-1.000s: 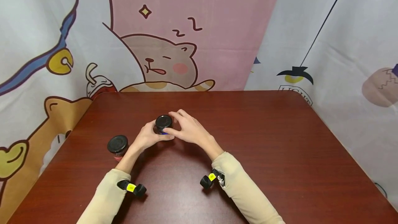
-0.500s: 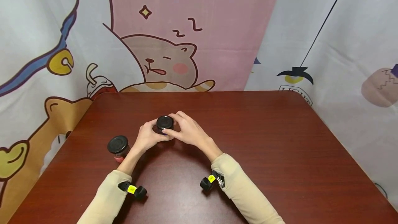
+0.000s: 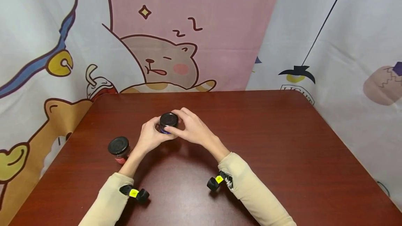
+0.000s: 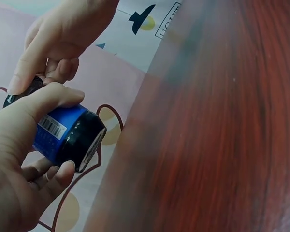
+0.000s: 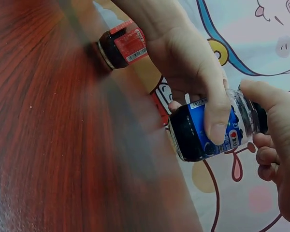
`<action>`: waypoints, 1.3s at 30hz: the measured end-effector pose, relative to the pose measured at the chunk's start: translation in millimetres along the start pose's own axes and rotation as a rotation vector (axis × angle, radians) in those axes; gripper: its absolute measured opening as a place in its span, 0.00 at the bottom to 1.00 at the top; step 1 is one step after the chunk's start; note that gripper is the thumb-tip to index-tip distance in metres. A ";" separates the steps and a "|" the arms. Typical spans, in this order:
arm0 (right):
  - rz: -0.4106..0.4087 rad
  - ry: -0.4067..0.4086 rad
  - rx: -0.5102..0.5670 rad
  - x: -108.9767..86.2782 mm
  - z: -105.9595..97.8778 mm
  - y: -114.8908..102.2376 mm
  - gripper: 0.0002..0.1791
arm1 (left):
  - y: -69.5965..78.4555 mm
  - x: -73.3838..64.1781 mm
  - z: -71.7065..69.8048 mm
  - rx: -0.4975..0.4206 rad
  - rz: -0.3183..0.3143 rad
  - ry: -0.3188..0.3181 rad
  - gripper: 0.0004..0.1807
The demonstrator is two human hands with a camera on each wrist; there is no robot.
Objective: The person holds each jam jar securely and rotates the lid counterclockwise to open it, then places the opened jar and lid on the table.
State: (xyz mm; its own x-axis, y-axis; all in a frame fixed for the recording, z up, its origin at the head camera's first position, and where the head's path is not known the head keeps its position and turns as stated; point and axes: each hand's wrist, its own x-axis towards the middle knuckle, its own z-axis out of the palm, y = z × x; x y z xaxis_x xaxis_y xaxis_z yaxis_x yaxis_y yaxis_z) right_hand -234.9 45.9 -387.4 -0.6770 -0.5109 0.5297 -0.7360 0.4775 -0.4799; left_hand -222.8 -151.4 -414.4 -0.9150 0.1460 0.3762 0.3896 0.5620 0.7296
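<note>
A small glass jar (image 5: 217,130) with a blue label and dark contents is held upright over the table by both hands. My left hand (image 3: 150,136) grips its body, the thumb lying across the blue label in the right wrist view. At the top, my right hand (image 3: 195,129) pinches the black lid (image 3: 169,118) between thumb and fingers. The left wrist view shows the jar's dark lower end (image 4: 84,142) sticking out past the left fingers. Part of the label is hidden behind the hands.
A second jar, with a black lid (image 3: 118,145) and a red label (image 5: 133,44), stands on the brown table (image 3: 267,156) left of the left forearm. A printed cloth (image 3: 232,27) hangs behind the table's far edge. Both wrists carry strapped cameras.
The jar has shifted slightly right and upward in the head view, both hands with it. The right fingers, looser at the lid's edge a second ago, have closed around it.
</note>
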 end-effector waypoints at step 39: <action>0.015 0.140 0.010 -37.4 -71.3 1.4 0.24 | 73.3 5.1 37.4 0.085 0.203 -0.015 0.23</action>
State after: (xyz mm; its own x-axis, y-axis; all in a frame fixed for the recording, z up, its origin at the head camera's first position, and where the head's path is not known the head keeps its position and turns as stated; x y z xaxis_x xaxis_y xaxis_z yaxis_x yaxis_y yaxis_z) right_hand -210.1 116.6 -358.0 -0.6806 -0.3985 0.6148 -0.7263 0.4772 -0.4948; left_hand -202.8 -79.0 -380.4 -0.8202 0.2746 0.5018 0.5565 0.5862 0.5888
